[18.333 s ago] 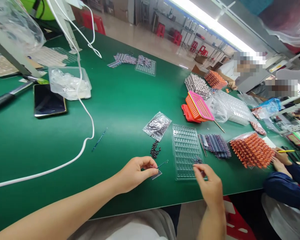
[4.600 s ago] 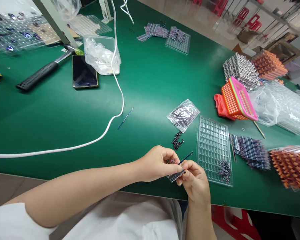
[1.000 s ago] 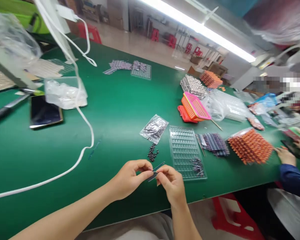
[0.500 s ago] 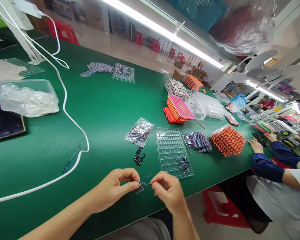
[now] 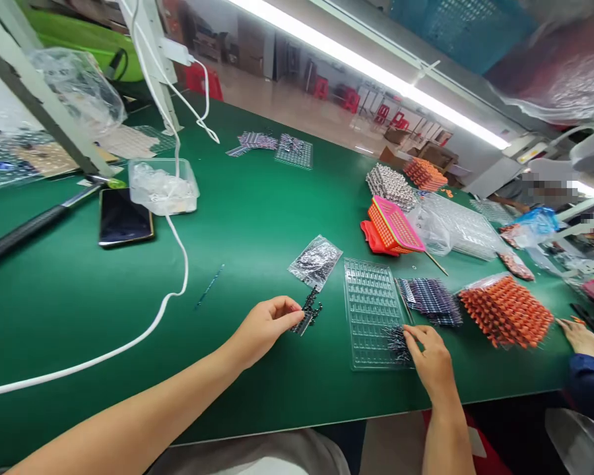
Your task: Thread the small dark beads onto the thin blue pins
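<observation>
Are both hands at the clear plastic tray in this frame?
No: only the right hand is at the clear tray, by its thin dark pieces, while the left hand holds dark strips left of it.

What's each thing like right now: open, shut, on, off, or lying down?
Left hand: pinching a thin dark piece.
Right hand: fingertips at the dark wiry pile.
Clear tray: flat, dark pile at its near right corner.
Plastic tub: open, clear plastic inside.
Small bag: flat, dark bits inside.
Phone: flat, screen dark.
Overhead light: on.
Black-handled tool: lying down.
</observation>
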`<action>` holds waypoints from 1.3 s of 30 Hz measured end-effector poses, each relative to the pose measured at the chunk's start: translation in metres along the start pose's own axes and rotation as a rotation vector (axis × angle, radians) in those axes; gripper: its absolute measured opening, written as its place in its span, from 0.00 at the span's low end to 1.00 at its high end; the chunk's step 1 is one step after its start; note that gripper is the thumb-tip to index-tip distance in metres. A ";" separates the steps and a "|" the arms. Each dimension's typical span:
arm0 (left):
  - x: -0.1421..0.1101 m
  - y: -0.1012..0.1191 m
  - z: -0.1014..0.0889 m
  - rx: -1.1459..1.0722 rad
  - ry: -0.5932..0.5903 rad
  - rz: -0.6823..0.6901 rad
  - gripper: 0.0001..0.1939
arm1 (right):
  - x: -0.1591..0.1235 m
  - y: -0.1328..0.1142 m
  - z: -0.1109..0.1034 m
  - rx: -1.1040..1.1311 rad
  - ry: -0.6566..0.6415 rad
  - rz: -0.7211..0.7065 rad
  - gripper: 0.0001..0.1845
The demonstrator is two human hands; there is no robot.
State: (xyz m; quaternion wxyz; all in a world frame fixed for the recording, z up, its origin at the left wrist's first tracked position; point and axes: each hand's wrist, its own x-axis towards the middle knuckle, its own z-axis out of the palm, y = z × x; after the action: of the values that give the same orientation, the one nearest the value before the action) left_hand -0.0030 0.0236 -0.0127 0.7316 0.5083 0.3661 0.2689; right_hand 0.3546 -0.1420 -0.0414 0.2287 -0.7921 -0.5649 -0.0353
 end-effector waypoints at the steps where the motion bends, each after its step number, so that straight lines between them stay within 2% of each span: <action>1: 0.001 0.000 -0.001 -0.020 0.030 0.004 0.11 | -0.001 -0.005 0.001 -0.038 0.038 -0.024 0.22; 3: 0.004 0.000 -0.002 -0.053 0.075 0.013 0.11 | -0.005 -0.024 0.003 -0.045 0.098 -0.073 0.20; 5: 0.006 -0.001 -0.003 -0.082 0.098 0.017 0.10 | -0.009 -0.054 0.006 0.033 0.108 -0.138 0.15; 7: 0.008 -0.003 -0.004 -0.113 0.103 0.014 0.09 | -0.012 -0.090 0.012 0.148 0.053 -0.243 0.11; 10: 0.010 -0.005 -0.003 -0.141 0.102 0.022 0.10 | -0.012 -0.142 0.032 0.211 -0.112 -0.346 0.10; 12: 0.011 -0.007 -0.003 -0.142 0.104 0.034 0.10 | -0.009 -0.165 0.048 0.167 -0.146 -0.372 0.13; 14: 0.011 -0.008 -0.004 -0.135 0.104 0.042 0.10 | -0.005 -0.179 0.060 0.109 -0.151 -0.391 0.16; 17: 0.011 -0.010 -0.004 -0.118 0.095 0.047 0.09 | -0.003 -0.185 0.067 0.072 -0.165 -0.407 0.17; 21: 0.009 -0.010 -0.005 -0.069 0.082 0.050 0.09 | -0.010 -0.183 0.060 0.144 -0.202 -0.368 0.14; 26: 0.008 -0.008 -0.004 -0.071 0.073 0.042 0.08 | -0.019 -0.179 0.055 0.198 -0.170 -0.290 0.12; 31: 0.008 -0.005 -0.004 -0.060 0.079 0.022 0.08 | -0.022 -0.183 0.061 0.218 -0.190 -0.301 0.13; 39: 0.009 -0.005 -0.005 -0.058 0.079 0.015 0.08 | -0.023 -0.188 0.064 0.221 -0.117 -0.327 0.15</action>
State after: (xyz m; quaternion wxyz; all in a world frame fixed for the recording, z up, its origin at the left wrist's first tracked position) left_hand -0.0015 0.0313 -0.0211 0.7289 0.4788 0.3831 0.3046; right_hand 0.1620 -0.0881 -0.0447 0.2723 -0.6605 -0.6988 0.0361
